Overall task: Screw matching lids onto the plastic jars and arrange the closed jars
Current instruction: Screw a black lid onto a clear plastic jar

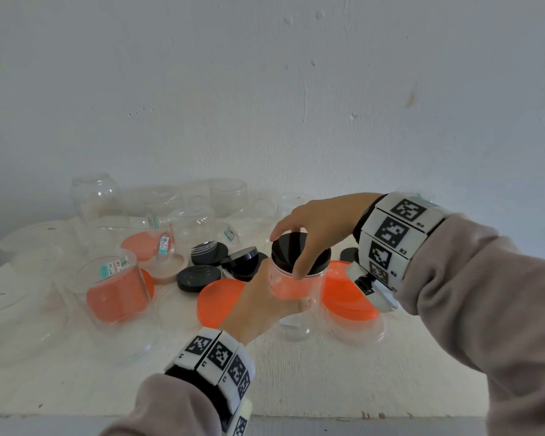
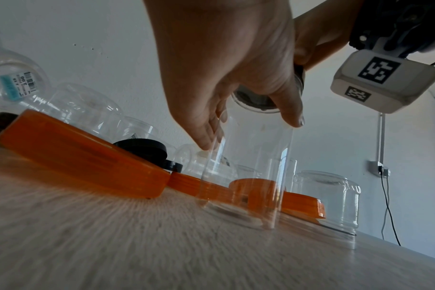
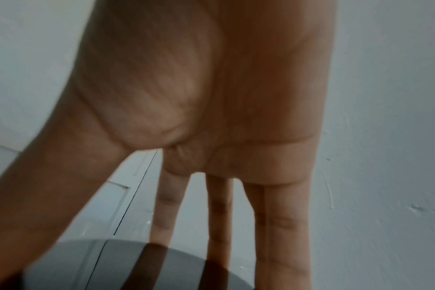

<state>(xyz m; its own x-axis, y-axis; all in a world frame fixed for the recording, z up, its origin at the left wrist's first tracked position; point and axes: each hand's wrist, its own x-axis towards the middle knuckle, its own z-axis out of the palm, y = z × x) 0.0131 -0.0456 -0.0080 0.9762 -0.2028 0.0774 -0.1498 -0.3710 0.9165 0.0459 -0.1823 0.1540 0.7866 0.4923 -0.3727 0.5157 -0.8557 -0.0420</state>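
Left sleeve [image 1: 170,407] and marker band [image 1: 221,360] nearest, low centre of the head view. Left hand [image 1: 265,305] reaches up and away from it, fingers [image 1: 307,303] and thumb wrapped round the clear jar [image 1: 291,284] at mid-body; left wrist view shows the same hold, thumb down one side, fingers down the other [image 2: 206,135]. Jar upright, base on or just above the tabletop [image 1: 328,382], cannot tell which.

Right hand [image 1: 315,226] comes in from the right, wrist bent down over the jar top, grey sleeve [image 1: 472,297] and marker band [image 1: 390,237] behind it. Its fingers are spread and curled over the black lid [image 1: 296,250], tips on the rim: thumb at the near edge, index at the far left edge. Right wrist view: palm and long fingers [image 3: 283,225] pointing down onto the lid's glossy top [image 3: 127,261]; blurred.

Jar: transparent, straight-walled, nothing inside, orange showing through from behind. Lid sits on the jar mouth, slightly tilted; how far threaded cannot be told.

Around it: orange lid [image 1: 346,294] just right of the jar, another orange lid [image 1: 217,300] just left, partly behind the left hand. Loose black lids [image 1: 199,278] clustered far-left of the jar. Wide clear jar [image 1: 117,287] on its side at left with an orange lid behind it and a price sticker [image 1: 114,267]. More clear jars [image 1: 192,228], several upside down, toward the wall [image 1: 265,89].
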